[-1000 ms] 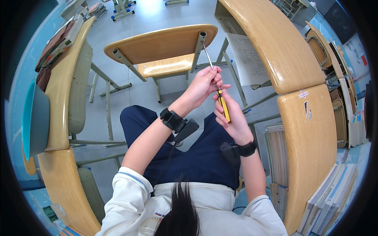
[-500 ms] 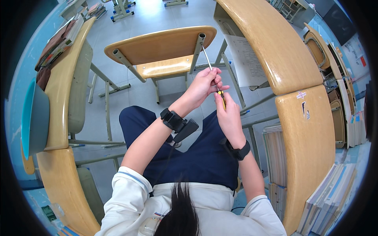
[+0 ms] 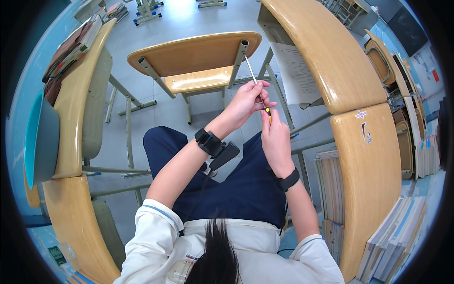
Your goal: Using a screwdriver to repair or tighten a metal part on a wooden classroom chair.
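My left hand (image 3: 250, 99) is closed around the thin metal shaft of a screwdriver (image 3: 250, 66), just above its handle. My right hand (image 3: 275, 132) wraps the yellow-and-black handle (image 3: 268, 113), mostly hiding it. The screwdriver's tip meets the right metal tube (image 3: 239, 62) fixed to the tilted wooden board (image 3: 194, 52) of a chair in front of me. A second tube (image 3: 156, 75) is on the board's left, and another wooden panel (image 3: 198, 83) of the chair shows beneath. Whether the tip sits in a screw is too small to tell.
Desks flank me at left (image 3: 97, 71) and right (image 3: 307, 42), with a nearer one (image 3: 366, 161) at lower right. A teal basin (image 3: 42, 142) hangs by the left desks. Books (image 3: 392, 236) are stacked at right, and a printed sheet (image 3: 293, 71) sticks out of a desk.
My right hand has rotated around the screwdriver handle and moved slightly up, now covering most of it. My left hand and the screwdriver's tip stay nearly in place.
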### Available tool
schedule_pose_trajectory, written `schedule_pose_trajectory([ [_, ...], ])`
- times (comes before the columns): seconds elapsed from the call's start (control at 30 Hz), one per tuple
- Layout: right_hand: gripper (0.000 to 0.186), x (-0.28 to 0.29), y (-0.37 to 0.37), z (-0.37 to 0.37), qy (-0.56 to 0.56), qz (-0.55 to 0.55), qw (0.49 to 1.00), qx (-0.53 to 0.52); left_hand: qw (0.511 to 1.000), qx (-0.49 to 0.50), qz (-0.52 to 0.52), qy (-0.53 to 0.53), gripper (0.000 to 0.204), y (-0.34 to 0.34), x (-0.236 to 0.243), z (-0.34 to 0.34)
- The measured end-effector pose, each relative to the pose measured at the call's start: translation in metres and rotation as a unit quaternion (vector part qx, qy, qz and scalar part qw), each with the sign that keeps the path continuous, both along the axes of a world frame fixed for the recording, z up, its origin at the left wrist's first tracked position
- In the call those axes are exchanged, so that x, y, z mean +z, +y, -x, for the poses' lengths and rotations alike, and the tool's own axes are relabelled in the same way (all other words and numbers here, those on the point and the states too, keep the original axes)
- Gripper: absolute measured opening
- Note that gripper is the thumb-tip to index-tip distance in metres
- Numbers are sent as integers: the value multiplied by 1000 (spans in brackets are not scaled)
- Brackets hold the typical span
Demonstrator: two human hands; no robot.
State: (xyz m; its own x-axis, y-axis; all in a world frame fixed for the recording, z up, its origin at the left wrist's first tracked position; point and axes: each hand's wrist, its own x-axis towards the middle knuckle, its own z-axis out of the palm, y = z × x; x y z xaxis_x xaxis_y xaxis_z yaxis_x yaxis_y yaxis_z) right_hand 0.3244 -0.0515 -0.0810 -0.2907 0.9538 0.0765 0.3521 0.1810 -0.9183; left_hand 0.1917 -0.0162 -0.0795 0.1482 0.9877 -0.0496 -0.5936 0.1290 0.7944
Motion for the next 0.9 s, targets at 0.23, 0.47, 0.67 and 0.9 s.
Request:
schedule_pose_trajectory([
  [0.23,32,7,4,-8,441,450,769,110,999,-2,-24,-46,21,1,-9,2],
  [0.47,30,-3,6,-11,541,517,635,192,999,-4,-16,-28,21,-2,0,3],
  [0.67,30,1,3,-5,208,217,951,69,1000,-8,-4,-11,21,1,-5,6],
  [0.9,33,5,9,-11,520,521,660,153,998,-12,-25,-54,20,-1,-5,4],
])
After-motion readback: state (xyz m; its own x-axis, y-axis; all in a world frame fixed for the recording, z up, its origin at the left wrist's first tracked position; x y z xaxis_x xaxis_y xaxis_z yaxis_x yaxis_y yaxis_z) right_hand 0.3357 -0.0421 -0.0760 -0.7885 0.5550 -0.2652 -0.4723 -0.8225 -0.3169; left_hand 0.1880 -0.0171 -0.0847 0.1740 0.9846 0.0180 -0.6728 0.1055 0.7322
